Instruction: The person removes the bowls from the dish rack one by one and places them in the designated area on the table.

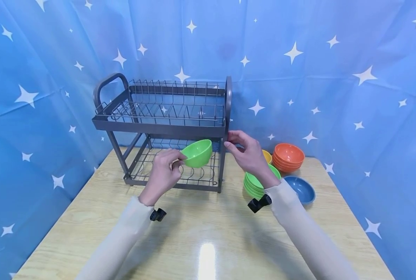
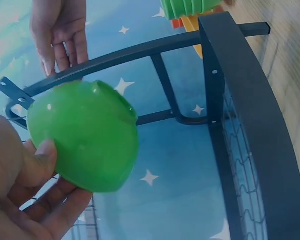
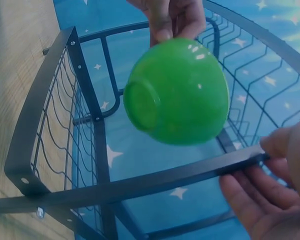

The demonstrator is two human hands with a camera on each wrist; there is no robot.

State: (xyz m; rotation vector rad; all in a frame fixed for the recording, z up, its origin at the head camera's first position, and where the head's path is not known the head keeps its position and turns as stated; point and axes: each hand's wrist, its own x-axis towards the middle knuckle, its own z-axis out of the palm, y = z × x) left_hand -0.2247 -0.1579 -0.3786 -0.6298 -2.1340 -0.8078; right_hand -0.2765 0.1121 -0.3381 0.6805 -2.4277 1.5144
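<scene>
My left hand (image 1: pixel 163 170) pinches the rim of a small green bowl (image 1: pixel 199 154), thumb on one side and fingers on the other. The bowl is tilted in the air before the lower tier of a dark grey two-tier dish rack (image 1: pixel 159 128). In the right wrist view its round foot shows on the bowl (image 3: pixel 185 95). At the rack's right front post, just under the upper tier, is my right hand (image 1: pixel 249 153). Its thumb and fingers lie on opposite sides of the post in the right wrist view, gripping it.
Right of the rack, a stack of green bowls (image 1: pixel 252 187) stands partly behind my right forearm. Behind it are a yellow bowl (image 1: pixel 266 156) and a stack of orange bowls (image 1: pixel 288 157). A blue bowl (image 1: pixel 301 189) sits nearby on the wooden table (image 1: pixel 180 237). A starry blue curtain hangs behind.
</scene>
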